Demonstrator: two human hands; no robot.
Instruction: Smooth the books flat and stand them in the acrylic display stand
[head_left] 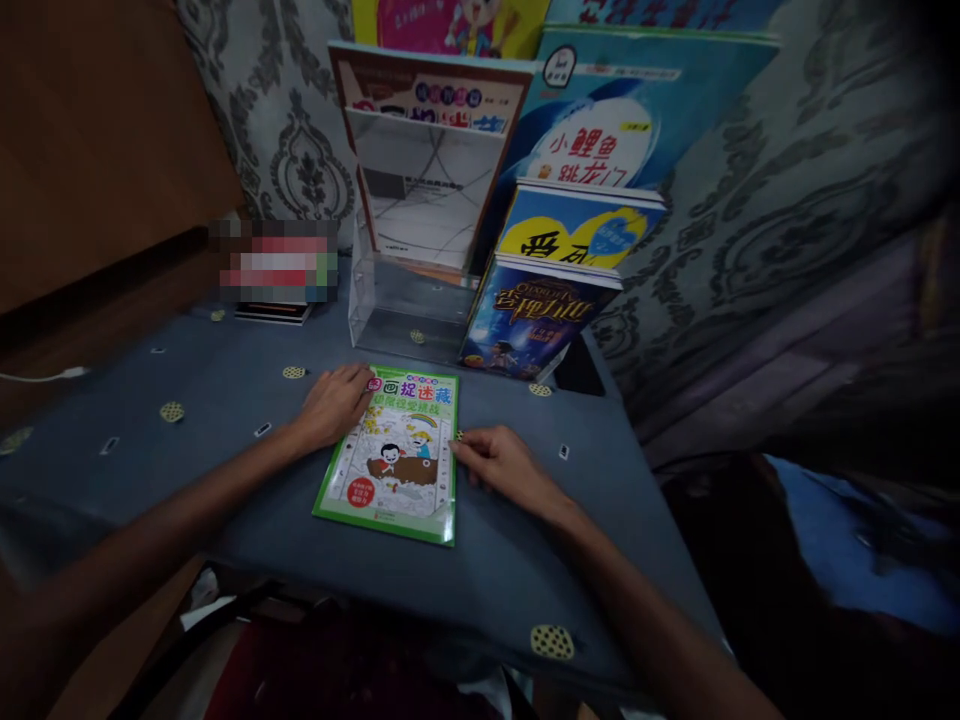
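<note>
A green-bordered picture book (405,455) lies face up on the blue-grey tablecloth in front of me. Its cover shows Chinese lettering and a cartoon scene. My left hand (334,402) is at the upper left corner, its fingers closed over the edge. At the right edge, my right hand (499,460) pinches the book between thumb and curled index finger. Behind it stands a clear acrylic rack (409,310), with a brown-bordered book (431,85) and a whitish sheet or booklet (427,190) in its left part.
More books stand upright on the right, including a dark blue one (536,315), a yellow-and-blue one (577,225) and a teal one (652,90). A partly blurred book stack (274,275) sits at the back left. A white cable (45,376) lies at the left.
</note>
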